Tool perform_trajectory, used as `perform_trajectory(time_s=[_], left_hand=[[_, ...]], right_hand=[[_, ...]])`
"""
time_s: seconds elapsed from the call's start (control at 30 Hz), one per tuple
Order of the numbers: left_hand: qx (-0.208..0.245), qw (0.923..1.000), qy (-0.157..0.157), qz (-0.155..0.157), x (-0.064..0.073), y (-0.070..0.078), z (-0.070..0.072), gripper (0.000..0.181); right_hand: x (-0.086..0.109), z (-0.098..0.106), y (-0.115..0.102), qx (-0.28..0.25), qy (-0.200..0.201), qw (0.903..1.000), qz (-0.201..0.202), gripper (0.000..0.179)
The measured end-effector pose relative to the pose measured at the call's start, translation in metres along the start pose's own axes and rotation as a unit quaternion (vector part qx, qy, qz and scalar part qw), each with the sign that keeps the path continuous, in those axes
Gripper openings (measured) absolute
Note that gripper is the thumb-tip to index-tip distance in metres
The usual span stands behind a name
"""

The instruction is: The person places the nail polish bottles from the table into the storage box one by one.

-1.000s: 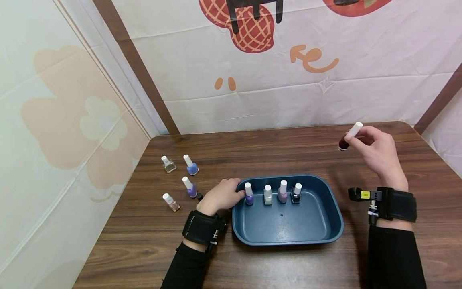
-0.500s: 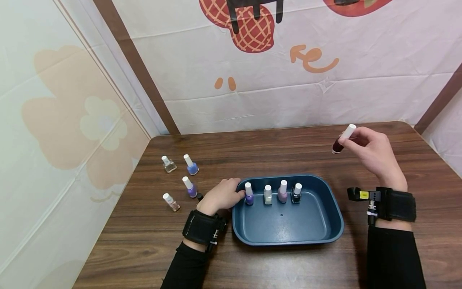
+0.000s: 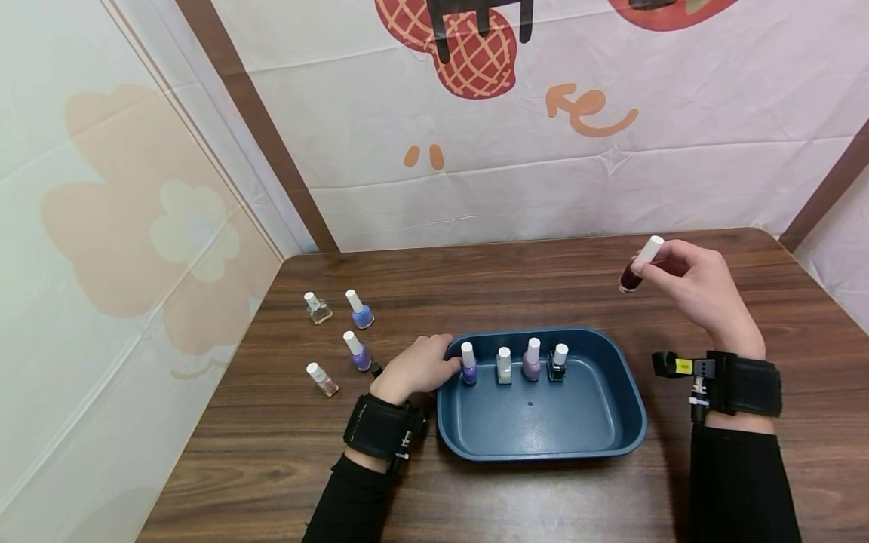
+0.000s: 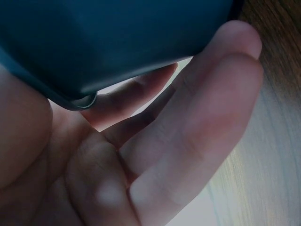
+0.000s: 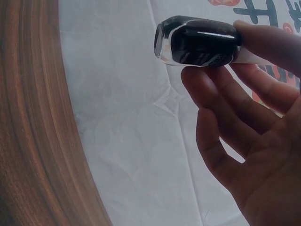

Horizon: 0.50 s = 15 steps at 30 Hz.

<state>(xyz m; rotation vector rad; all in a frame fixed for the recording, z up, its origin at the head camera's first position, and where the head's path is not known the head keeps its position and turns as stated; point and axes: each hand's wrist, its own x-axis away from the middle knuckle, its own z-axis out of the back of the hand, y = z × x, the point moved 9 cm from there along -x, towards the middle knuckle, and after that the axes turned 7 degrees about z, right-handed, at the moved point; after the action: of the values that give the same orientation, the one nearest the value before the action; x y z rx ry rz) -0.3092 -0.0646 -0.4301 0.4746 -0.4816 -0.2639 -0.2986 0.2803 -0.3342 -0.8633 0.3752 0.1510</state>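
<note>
Glossy glass bottle (image 5: 204, 42); tray (image 3: 536, 426) probably smooth plastic; wood-grain tabletop (image 3: 265, 467).

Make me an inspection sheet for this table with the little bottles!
Surface: brown wood-look table.
Things: dark bottle, held off the table; four bottles along the far side of the blue tray; four more bottles on the table's left.
Clutter: black cap-like thing beside the left hand, partly hidden.
Hands: left hand grips the blue tray's left end; right hand pinches the dark bottle.
Cables: nothing seen.
Surroundings: printed sheets behind and to the left.
</note>
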Motion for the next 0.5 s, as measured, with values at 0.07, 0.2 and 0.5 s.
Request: perform_trajectory(time_s=[0.07, 0.2, 0.5], left_hand=[[0.000, 1.0000, 0.000, 0.001, 0.0001, -0.0001, -0.0002, 0.039], [0.001, 1.0000, -0.002, 0.003, 0.0002, -0.0001, -0.0010, 0.038], [0.003, 1.0000, -0.001, 0.005, 0.0004, -0.0009, 0.0000, 0.040]], right_hand=[[-0.0001, -0.0016, 0.0001, -0.001, -0.007, 1.0000, 0.000, 0.023], [-0.0003, -0.0061, 0.0020, -0.007, -0.024, 0.9997, -0.001, 0.021], [-0.0016, -0.0101, -0.0009, -0.012, -0.039, 0.9992, -0.001, 0.020]])
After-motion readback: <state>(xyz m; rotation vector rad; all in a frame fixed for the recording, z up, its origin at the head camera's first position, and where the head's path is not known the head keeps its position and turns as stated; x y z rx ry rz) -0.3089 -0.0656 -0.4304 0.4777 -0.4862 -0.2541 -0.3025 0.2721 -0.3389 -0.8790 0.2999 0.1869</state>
